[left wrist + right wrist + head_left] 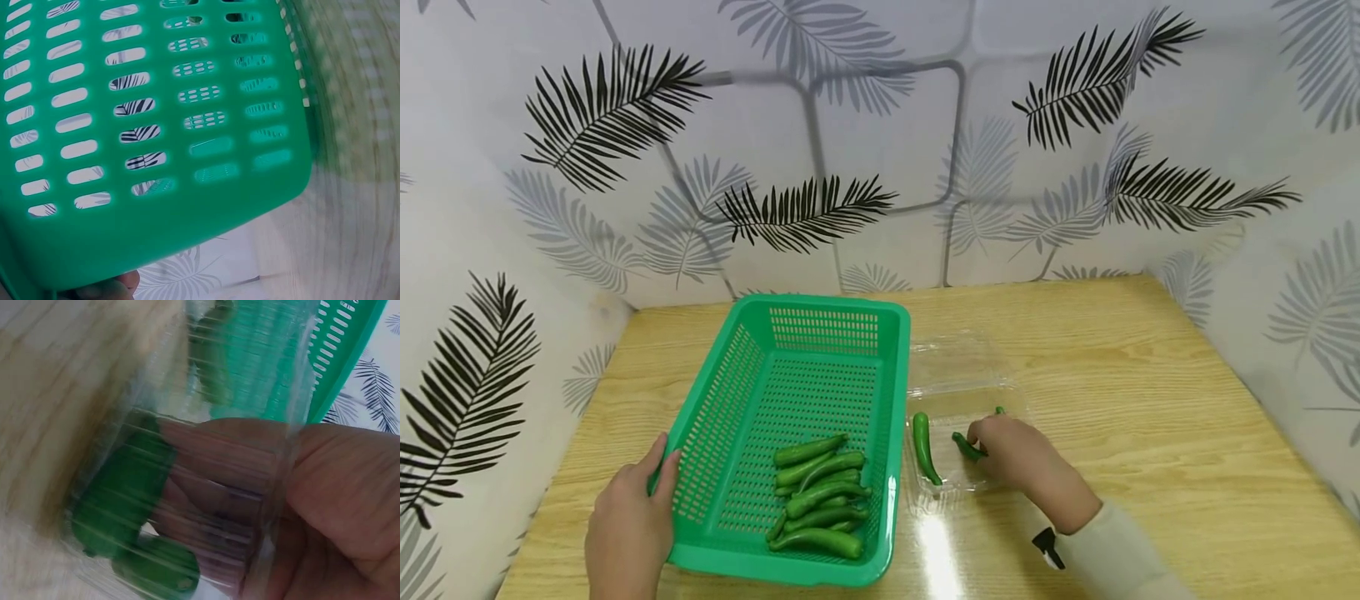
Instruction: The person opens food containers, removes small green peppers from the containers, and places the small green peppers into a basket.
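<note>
My left hand (pixel 630 518) grips the left rim of a green plastic basket (pixel 700 417), whose slotted wall (pixel 162 219) fills much of the left wrist view. Several long green chili peppers (pixel 820 500) lie piled at the basket's near end. To its right is a clear plastic clamshell box (pixel 958 392) with its lid folded back. Inside the box my right hand (pixel 1011 450) pinches a dark green chili pepper (pixel 967 447); the fingers partly hide it. Another chili pepper (pixel 922 447) lies along the box's left side. Through the clear wall, peppers (pixel 125 487) show beside my fingers.
A light wooden table (pixel 1150 400) carries everything. Behind it and at both sides stand pale walls (pixel 895 150) with a leaf pattern. The basket's right edge is close beside the clear box.
</note>
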Available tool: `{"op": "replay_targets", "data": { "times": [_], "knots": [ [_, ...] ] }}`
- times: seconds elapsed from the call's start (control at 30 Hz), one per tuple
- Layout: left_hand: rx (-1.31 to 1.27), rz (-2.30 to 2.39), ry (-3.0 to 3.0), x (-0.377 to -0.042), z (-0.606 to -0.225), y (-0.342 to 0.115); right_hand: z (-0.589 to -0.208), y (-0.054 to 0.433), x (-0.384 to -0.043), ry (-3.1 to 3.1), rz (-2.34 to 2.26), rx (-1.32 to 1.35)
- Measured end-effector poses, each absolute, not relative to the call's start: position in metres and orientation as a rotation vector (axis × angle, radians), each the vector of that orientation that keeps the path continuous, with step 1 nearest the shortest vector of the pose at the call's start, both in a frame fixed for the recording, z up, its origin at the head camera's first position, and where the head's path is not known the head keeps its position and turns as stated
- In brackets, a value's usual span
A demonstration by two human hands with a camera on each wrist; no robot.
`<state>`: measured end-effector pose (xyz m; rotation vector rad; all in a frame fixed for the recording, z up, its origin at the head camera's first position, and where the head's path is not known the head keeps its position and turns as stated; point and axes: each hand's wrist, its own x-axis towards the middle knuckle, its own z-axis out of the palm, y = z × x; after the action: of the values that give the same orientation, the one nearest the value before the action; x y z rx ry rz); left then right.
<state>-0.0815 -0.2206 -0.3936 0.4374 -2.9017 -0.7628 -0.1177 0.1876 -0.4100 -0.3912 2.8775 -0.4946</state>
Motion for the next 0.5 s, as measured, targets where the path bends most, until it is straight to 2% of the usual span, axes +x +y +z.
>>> {"op": "replay_targets", "data": {
  "times": [0.27, 0.5],
  "knots": [
    [0.454, -0.775, -2.922, -0.082, -0.392, -0.221, -0.410, 0.190, -0.117, 2.881, -0.507, -0.401],
    [0.448, -0.772, -2.927, -0.081, -0.392, -0.220, -0.394, 0.196, -0.118, 2.836, -0.596, -0.424]
  ]
}}
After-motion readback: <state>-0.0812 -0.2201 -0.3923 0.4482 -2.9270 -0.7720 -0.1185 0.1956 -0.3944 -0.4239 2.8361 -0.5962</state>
